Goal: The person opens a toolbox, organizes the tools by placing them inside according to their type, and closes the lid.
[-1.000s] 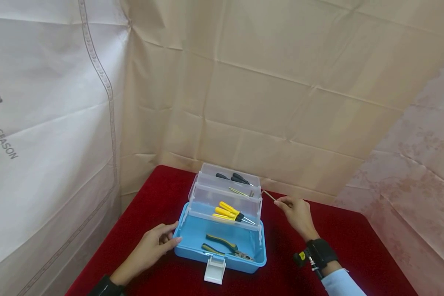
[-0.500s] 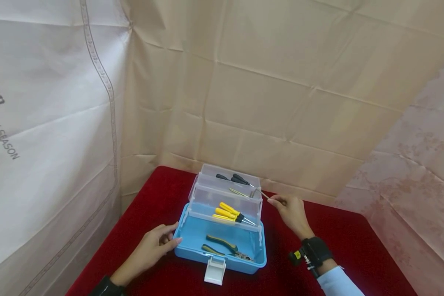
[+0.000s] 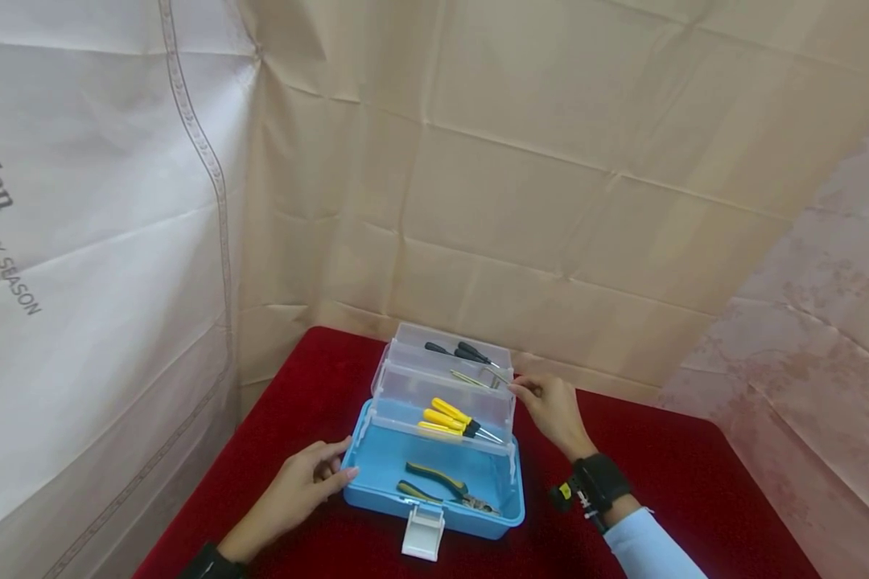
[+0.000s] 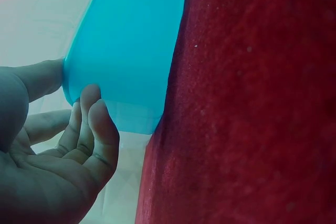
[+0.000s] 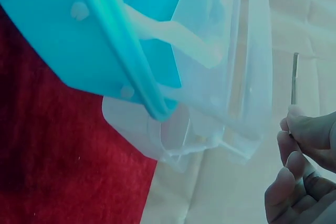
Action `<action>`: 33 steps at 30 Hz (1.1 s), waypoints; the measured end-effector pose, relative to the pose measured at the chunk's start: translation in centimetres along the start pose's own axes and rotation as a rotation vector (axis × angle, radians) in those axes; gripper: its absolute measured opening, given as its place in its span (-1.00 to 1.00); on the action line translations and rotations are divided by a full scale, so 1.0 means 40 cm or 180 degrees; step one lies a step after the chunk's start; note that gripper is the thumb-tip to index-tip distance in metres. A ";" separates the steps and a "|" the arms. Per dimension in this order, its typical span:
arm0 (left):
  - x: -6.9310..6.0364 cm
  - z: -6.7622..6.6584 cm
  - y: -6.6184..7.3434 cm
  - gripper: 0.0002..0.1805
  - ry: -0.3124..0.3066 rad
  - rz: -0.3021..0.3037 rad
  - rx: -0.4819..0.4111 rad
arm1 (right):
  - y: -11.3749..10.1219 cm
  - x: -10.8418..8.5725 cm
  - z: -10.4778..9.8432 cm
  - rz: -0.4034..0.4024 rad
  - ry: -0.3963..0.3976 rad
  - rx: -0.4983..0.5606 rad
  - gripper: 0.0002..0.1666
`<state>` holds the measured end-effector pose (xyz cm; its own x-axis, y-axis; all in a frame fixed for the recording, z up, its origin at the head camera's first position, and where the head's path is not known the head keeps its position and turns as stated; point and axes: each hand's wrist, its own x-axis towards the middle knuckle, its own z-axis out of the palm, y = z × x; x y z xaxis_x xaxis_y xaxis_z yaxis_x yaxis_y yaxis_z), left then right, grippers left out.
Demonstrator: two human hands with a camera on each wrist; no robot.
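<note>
My right hand [image 3: 553,410] pinches a thin L-shaped hex key [image 5: 294,77] between thumb and fingers. The key reaches over the right end of the upper clear tray [image 3: 405,355] of an opened blue toolbox [image 3: 478,524]. In that tray lie thin metal keys [image 3: 469,378] and black-handled screwdrivers [image 3: 472,351]. At the box's left corner my left hand [image 3: 297,486] grips the rim, thumb on one side and curled fingers against the wall, as the left wrist view shows. Yellow-handled screwdrivers [image 3: 449,413] lie in the lower tray, and pliers [image 3: 442,480] on the box floor.
The box stands on a red cloth-covered table [image 3: 666,474]. Its white latch [image 3: 423,534] hangs down at the front. A beige sheet [image 3: 507,185] hangs close behind the table, with a pale printed sheet [image 3: 101,201] on the left.
My right hand has moved left, bringing the hex key from beside the box to over the upper tray's right end. The left hand has stayed on the box's corner.
</note>
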<state>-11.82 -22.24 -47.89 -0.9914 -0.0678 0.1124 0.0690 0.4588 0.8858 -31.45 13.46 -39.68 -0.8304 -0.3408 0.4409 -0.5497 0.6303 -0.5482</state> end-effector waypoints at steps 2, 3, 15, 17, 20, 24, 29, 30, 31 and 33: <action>-0.001 0.000 0.000 -0.34 -0.0003 0.0004 0.0007 | -0.003 0.003 0.008 -0.0043 0.0009 -0.0001 -0.78; -0.002 0.000 0.000 -0.34 -0.0002 0.0001 0.0009 | -0.004 0.005 0.012 -0.0058 0.0015 -0.0002 -0.78; 0.001 -0.001 0.001 -0.35 0.0040 -0.0042 0.0024 | -0.021 0.025 0.045 -0.0092 -0.0088 0.0003 -0.83; 0.002 -0.001 0.000 -0.34 0.0032 -0.0047 0.0015 | -0.024 0.027 0.049 -0.0057 -0.0115 0.0014 -0.83; 0.002 -0.002 0.001 -0.35 0.0022 -0.0047 -0.0008 | -0.027 0.032 0.054 -0.0028 -0.0119 0.0026 -0.83; 0.000 -0.001 0.003 -0.36 0.0020 -0.0037 -0.0020 | -0.029 0.038 0.060 -0.0024 -0.0103 -0.0020 -0.84; 0.002 0.002 0.004 -0.35 0.0015 -0.0038 -0.0017 | -0.030 0.046 0.067 -0.0060 -0.0104 -0.0138 -0.85; 0.003 0.002 0.003 -0.34 0.0015 -0.0033 -0.0017 | -0.031 0.047 0.068 -0.0059 -0.0105 -0.0146 -0.85; 0.004 0.002 0.003 -0.34 0.0011 -0.0031 -0.0017 | -0.032 0.048 0.070 -0.0048 -0.0107 -0.0146 -0.85; 0.006 0.003 0.003 -0.33 0.0006 -0.0013 -0.0029 | -0.033 0.049 0.072 -0.0026 -0.0110 -0.0139 -0.84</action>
<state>-12.05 -22.11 -47.81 -0.9914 -0.0713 0.1097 0.0661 0.4505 0.8903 -32.61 9.95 -40.11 -0.8290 -0.3694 0.4199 -0.5525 0.6571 -0.5128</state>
